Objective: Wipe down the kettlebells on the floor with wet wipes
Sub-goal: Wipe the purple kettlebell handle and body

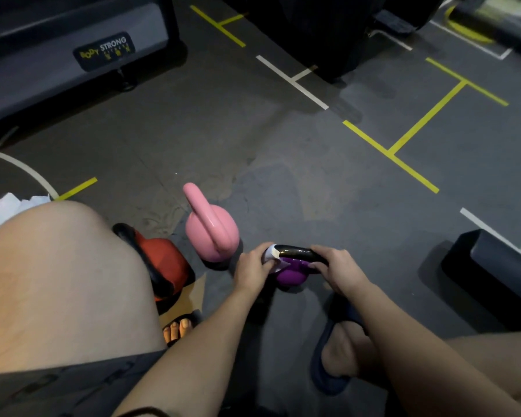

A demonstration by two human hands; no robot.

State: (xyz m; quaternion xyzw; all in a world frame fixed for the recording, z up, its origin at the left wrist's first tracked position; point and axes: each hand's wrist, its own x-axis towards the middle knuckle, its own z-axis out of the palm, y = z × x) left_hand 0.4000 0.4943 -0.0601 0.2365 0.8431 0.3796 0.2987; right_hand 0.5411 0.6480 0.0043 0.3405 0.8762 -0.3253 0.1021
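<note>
I see the big bare left knee filling the near left of the view. It hides part of the red kettlebell, which stands just beside it on a bit of brown card. The pink kettlebell stands next to the red one, a little farther out, with its loop pointing up and away. Behind the knee, at the left edge, lies a heap of crumpled white paper; I cannot tell if these are wipes. A dark padded block sits on the right. A grey bench with a "BODY STRONG" label runs along the far left. A foot in a blue sandal rests near the bottom, under the right arm.

The floor is dark grey and scuffed, with dusty swirls near the pink kettlebell. Yellow lines and white lines are marked across it. The room is dim.

The purple kettlebell stands on the floor between the two hands, just right of the pink one. Its black handle lies across the top. The left hand is curled and pinches a white wipe around the left end of the handle. The right hand is curled around the right end, gripping it.
</note>
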